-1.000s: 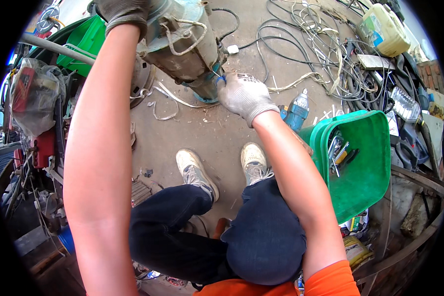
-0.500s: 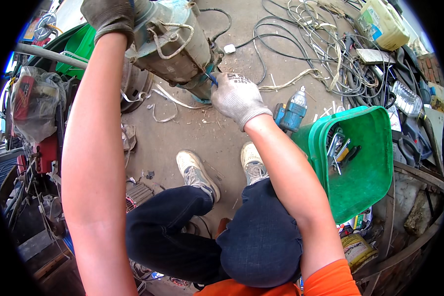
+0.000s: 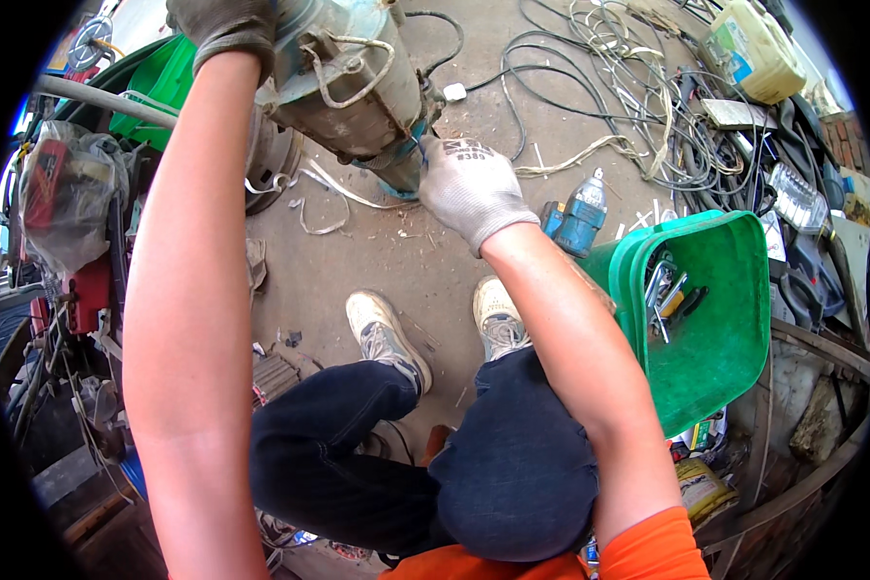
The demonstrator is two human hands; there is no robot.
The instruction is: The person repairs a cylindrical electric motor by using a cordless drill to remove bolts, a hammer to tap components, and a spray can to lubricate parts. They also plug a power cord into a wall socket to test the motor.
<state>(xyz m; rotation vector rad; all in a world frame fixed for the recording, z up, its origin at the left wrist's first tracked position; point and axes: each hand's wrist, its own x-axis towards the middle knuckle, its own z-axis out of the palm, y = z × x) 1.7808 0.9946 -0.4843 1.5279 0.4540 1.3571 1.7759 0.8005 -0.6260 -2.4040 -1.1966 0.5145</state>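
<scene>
A weathered metal machine (image 3: 343, 92), pump-like, with a looped cord and teal lower end, leans at the top centre. My left hand (image 3: 220, 34), in a dark glove, is closed at its upper end; what it grips is out of clear sight. In a pale glove, my right hand (image 3: 466, 188) is closed at the machine's lower side, on a thin blue-handled tool mostly hidden by the fingers. Just right of that hand a blue cordless power tool (image 3: 582, 217) rests beside a green bucket (image 3: 706, 367) holding metal hand tools.
Tangled cables (image 3: 599, 97) lie across the floor (image 3: 329, 261) at upper right, with a plastic jerrycan (image 3: 749, 53) and piled scrap beyond. Bagged red equipment (image 3: 68, 193), a metal pipe (image 3: 106, 97) and a green container (image 3: 155, 77) crowd the left.
The machine shifted slightly left, then a little back right. My right hand has moved a little up and left, staying at the machine's lower side. My left hand stays at the top.
</scene>
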